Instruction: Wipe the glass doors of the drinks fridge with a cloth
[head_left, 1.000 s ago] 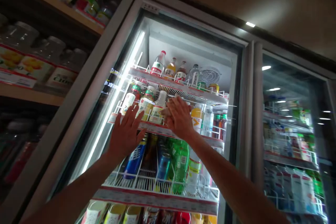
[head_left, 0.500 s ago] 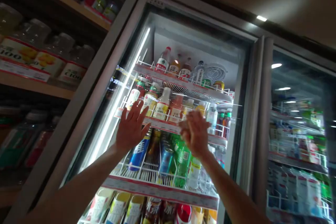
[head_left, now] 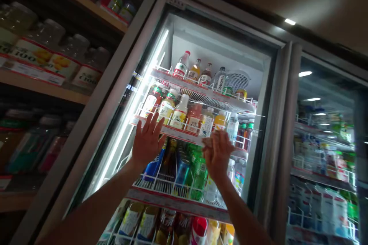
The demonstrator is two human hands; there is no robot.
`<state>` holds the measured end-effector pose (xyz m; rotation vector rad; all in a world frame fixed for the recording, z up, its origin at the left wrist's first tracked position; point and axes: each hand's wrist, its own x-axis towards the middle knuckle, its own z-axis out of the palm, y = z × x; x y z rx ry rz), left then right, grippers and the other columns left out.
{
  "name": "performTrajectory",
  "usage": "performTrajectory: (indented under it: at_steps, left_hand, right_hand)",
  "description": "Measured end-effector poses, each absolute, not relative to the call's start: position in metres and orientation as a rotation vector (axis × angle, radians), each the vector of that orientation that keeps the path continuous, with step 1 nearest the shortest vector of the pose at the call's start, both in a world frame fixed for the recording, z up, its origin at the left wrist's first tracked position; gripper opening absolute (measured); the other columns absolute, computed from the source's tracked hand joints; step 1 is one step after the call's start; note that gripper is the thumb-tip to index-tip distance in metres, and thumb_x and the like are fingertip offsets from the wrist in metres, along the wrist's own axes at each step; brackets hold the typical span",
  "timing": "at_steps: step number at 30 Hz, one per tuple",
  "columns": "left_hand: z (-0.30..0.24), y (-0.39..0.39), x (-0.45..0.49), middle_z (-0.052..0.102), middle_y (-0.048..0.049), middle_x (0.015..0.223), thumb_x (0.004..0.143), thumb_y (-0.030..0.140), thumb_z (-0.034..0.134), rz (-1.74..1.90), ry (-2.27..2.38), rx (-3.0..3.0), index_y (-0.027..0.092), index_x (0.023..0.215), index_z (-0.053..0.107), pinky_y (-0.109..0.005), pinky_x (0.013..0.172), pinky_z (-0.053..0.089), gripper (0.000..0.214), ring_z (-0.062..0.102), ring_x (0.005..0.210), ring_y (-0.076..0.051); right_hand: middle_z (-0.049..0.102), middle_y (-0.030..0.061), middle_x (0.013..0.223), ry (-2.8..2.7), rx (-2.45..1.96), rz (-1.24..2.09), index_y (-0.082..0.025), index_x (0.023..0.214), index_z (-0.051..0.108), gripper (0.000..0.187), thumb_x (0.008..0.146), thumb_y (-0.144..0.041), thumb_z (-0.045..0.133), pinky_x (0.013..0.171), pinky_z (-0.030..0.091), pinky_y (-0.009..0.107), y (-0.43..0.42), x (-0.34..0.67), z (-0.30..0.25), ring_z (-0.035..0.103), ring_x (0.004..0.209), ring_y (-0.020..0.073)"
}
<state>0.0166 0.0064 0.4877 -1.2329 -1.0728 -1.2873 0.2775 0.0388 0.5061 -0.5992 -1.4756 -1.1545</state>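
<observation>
My left hand (head_left: 148, 139) lies flat on the glass door (head_left: 115, 149) of a lit drinks fridge, fingers spread, at the level of the second shelf (head_left: 178, 132). My right hand (head_left: 218, 153) is pressed to the same glass further right, fingers together, with something small and pale under the fingertips that I cannot make out. Behind the glass stand rows of bottles (head_left: 179, 109), a blue can (head_left: 153, 166) and green bottles (head_left: 198, 168).
Wooden shelves (head_left: 43, 90) with large jars (head_left: 60, 59) run along the left. A second glass-door fridge (head_left: 322, 153) stands to the right, past the metal door frame (head_left: 283, 141). Ceiling lights (head_left: 289, 21) shine overhead.
My right hand has slid down and to the right across the glass, from the second-shelf bottles to just below that shelf. My left hand has stayed flat in place.
</observation>
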Motion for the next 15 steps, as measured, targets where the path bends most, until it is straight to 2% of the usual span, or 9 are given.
performTrajectory:
  at_steps: [2,4,10,12,15]
  left_hand:
    - [0.481,0.005,0.012,0.026,-0.0108,0.148,0.089,0.036,0.041,-1.253,-1.043,-1.274,0.02,0.143,0.023,-0.049,0.112,0.017,0.059,0.02,0.139,-0.026]
    - [0.476,0.004,0.007,0.027,-0.0093,0.148,0.088,0.036,0.043,-1.239,-1.03,-1.295,0.022,0.143,0.024,-0.047,0.112,0.017,0.059,0.02,0.139,-0.024]
    - [0.47,0.002,0.007,0.026,-0.0087,0.149,0.089,0.037,0.041,-1.246,-1.069,-1.301,0.023,0.143,0.022,-0.048,0.112,0.015,0.059,0.019,0.139,-0.024]
    - [0.471,0.003,0.008,0.025,-0.0083,0.149,0.089,0.037,0.041,-1.262,-1.071,-1.308,0.024,0.143,0.021,-0.048,0.112,0.014,0.059,0.019,0.139,-0.024]
    - [0.471,0.003,0.007,0.024,-0.0074,0.15,0.089,0.037,0.042,-1.273,-1.053,-1.317,0.026,0.144,0.019,-0.047,0.113,0.014,0.06,0.02,0.139,-0.023]
  right_hand:
    - [0.035,0.0119,0.144,-1.682,-0.527,-1.226,-0.022,0.133,0.04,0.053,0.08,-0.023,0.045,0.104,0.029,0.054,0.034,0.261,0.488,0.022,0.138,0.0306]
    - [0.036,0.0111,0.143,-1.683,-0.544,-1.249,-0.024,0.133,0.041,0.052,0.081,-0.024,0.045,0.103,0.029,0.055,0.033,0.281,0.48,0.025,0.137,0.0307]
    - [0.047,0.0209,0.128,-1.152,-0.842,-1.015,-0.011,0.127,0.048,0.051,0.078,-0.025,0.041,0.093,0.039,0.058,0.043,0.383,0.493,0.043,0.121,0.0359]
    - [0.043,0.0206,0.132,-1.166,-0.817,-0.97,-0.013,0.129,0.045,0.053,0.077,-0.023,0.04,0.094,0.037,0.059,0.04,0.361,0.482,0.041,0.124,0.0361]
    - [0.031,0.0147,0.145,-1.465,-0.673,-1.01,-0.02,0.135,0.038,0.055,0.08,-0.022,0.041,0.1,0.031,0.061,0.029,0.29,0.447,0.026,0.135,0.0347]
